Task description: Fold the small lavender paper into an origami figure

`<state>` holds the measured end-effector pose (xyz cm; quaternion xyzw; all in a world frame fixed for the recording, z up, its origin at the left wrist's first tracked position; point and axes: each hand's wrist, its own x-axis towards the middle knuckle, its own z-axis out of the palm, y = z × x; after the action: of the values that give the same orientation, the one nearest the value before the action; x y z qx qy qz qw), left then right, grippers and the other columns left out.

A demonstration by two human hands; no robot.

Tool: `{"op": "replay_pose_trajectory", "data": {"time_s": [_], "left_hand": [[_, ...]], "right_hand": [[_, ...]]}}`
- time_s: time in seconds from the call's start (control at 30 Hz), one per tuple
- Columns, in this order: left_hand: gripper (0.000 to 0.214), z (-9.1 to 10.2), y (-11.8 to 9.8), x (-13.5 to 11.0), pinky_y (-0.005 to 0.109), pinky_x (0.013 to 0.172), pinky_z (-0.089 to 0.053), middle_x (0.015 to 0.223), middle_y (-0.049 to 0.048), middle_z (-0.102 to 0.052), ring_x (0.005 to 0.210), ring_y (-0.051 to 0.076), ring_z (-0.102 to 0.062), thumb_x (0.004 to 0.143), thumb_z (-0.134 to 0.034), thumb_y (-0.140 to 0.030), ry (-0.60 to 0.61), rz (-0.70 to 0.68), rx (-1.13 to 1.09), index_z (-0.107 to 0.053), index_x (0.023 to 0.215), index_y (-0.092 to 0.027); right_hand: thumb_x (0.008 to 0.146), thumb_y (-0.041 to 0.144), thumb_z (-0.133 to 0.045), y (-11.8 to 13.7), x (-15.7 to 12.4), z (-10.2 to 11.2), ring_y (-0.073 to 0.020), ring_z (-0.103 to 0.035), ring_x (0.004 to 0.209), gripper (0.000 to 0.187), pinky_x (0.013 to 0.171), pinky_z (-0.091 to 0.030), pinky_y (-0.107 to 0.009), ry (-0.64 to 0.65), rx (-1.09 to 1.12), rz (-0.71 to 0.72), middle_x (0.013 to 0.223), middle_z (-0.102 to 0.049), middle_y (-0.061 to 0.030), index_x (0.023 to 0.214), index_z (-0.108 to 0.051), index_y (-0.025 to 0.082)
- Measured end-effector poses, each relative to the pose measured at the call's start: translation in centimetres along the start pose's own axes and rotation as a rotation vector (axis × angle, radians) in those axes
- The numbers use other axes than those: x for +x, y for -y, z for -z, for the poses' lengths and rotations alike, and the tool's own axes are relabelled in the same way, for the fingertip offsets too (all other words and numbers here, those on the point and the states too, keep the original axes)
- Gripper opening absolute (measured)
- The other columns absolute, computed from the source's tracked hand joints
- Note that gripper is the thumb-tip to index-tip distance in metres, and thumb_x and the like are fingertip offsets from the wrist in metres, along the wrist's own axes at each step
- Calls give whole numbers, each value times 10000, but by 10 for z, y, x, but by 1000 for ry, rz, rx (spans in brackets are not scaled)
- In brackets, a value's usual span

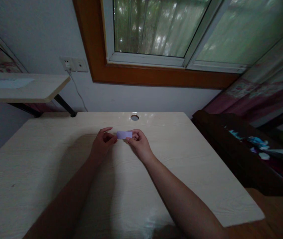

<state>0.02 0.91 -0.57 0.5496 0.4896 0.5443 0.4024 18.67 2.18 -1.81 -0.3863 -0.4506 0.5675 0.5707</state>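
Note:
A small purple rectangle of paper (123,134) is held up between both hands, over the far half of the pale wooden desk (181,172). My left hand (103,141) pinches its left edge between thumb and a finger, with the index finger stretched out above. On the other side, my right hand (140,142) grips the right end, thumb in front and fingers behind. The paper looks flat and longer than it is tall. Whether it is folded is too small to tell.
A round cable hole (135,117) lies near the desk's back edge. At the left a raised shelf (39,89) stands on black legs. A white cable (78,91) runs down from the wall socket (68,63). Beyond the right edge is a dark brown piece of furniture (221,139) with several items.

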Motion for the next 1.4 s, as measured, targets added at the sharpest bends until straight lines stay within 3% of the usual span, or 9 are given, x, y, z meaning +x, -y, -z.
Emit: {"op": "replay_pose_trajectory", "data": {"time_s": [0.13, 0.23, 0.33, 0.47, 0.7, 0.83, 1.07, 1.23, 1.4], "left_hand": [[391, 2, 2, -3, 301, 735, -556, 911, 23, -643, 810, 153, -656, 826, -675, -281, -78, -132, 118, -556, 1193, -219], [325, 3, 1, -5, 345, 822, -574, 1171, 80, -551, 1028, 189, -601, 845, -646, -212, -64, -378, 293, -611, 1167, -241], [312, 2, 0, -5, 414, 940, -542, 1261, 89, -494, 1170, 227, -526, 852, -638, -168, -12, -571, 502, -649, 1150, -261], [261, 0, 2, -5, 409, 953, -533, 1314, 88, -472, 1200, 234, -498, 859, -653, -181, 12, -635, 582, -676, 1105, -267], [135, 2, 0, -5, 413, 967, -489, 1210, 76, -603, 1144, 233, -531, 865, -667, -263, 25, -587, 587, -725, 987, -276], [94, 3, -2, -4, 430, 1001, -444, 1078, 59, -681, 1100, 236, -569, 867, -660, -288, 28, -532, 580, -729, 927, -263], [291, 1, -1, -7, 321, 783, -521, 930, 36, -699, 816, 188, -662, 833, -675, -371, 4, -96, 328, -659, 1090, -235], [423, 1, 5, -4, 283, 709, -518, 826, 2, -662, 731, 154, -644, 761, -741, -371, 43, -22, 116, -618, 1137, -220], [428, 1, 0, -4, 285, 710, -530, 813, -1, -664, 730, 155, -654, 751, -741, -366, 118, 42, 24, -617, 1130, -209]], "right_hand": [[660, 250, -795, 1, 1, 1, -121, -610, 625, 402, 662, -482, -275, 1, 26, 3, 680, -634, 56, 996, -575, 225], [655, 252, -801, 1, 1, 1, -124, -620, 631, 422, 672, -498, -282, 15, 37, -10, 684, -634, 60, 1007, -569, 234], [648, 252, -810, 2, 0, 1, -123, -617, 636, 458, 677, -501, -282, 45, 49, -36, 691, -635, 61, 1035, -565, 237], [646, 250, -818, 5, -2, 0, -113, -593, 638, 512, 702, -498, -284, 101, 56, -54, 704, -641, 60, 1091, -564, 243], [644, 280, -823, 10, -3, 0, -122, -570, 642, 561, 738, -505, -309, 153, 18, -71, 687, -617, 69, 1136, -555, 260], [703, 364, -791, 14, -4, 1, -149, -612, 708, 446, 752, -498, -320, 189, -4, -61, 711, -635, 33, 1089, -604, 243], [798, 398, -723, 17, -6, 1, -120, -509, 652, 257, 649, -411, -260, 148, -155, -3, 722, -590, 12, 978, -714, 215], [799, 394, -713, 16, -7, 0, -134, -521, 731, 203, 699, -414, -261, 121, -375, 114, 843, -606, -13, 889, -732, 212], [786, 426, -704, 9, -7, 1, -123, -493, 627, 246, 614, -384, -247, 173, -321, -16, 714, -594, 16, 853, -689, 190]]}}
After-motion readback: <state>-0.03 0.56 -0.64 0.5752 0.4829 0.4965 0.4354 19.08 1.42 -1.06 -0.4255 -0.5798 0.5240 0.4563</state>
